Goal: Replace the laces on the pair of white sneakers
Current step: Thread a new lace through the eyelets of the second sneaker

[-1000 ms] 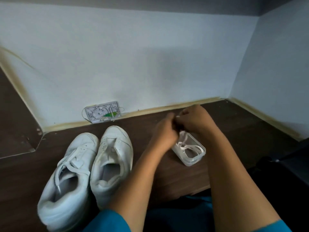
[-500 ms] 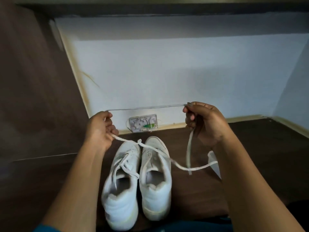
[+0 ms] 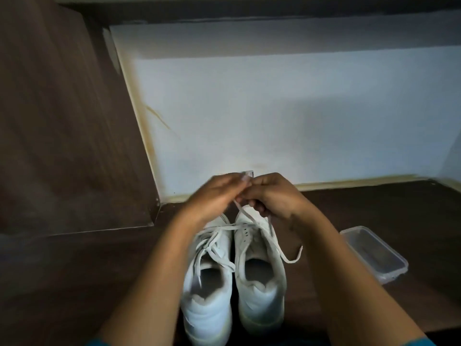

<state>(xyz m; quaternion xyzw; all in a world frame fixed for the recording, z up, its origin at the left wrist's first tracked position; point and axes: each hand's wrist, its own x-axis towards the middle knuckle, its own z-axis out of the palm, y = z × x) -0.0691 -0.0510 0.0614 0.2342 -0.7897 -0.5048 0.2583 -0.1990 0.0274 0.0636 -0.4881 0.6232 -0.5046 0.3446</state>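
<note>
Two white sneakers stand side by side on the dark wooden floor, toes to the wall. The left sneaker [image 3: 207, 278] is laced, its lace loose. The right sneaker [image 3: 259, 275] has bare eyelets. My left hand [image 3: 214, 196] and my right hand [image 3: 272, 196] meet above the toes, both pinching a loose white lace [image 3: 274, 243]. The lace hangs down in a loop across the right sneaker to its right side.
A clear plastic container [image 3: 374, 253] lies on the floor to the right of the sneakers. A white wall [image 3: 274, 121] rises close behind the shoes. A dark wooden panel [image 3: 62, 121] stands on the left. A small white box sits at the wall base, mostly hidden by my hands.
My hands, held wide apart with the lace stretched between them, have come together above the sneaker toes. The lace now hangs slack in a loop.
</note>
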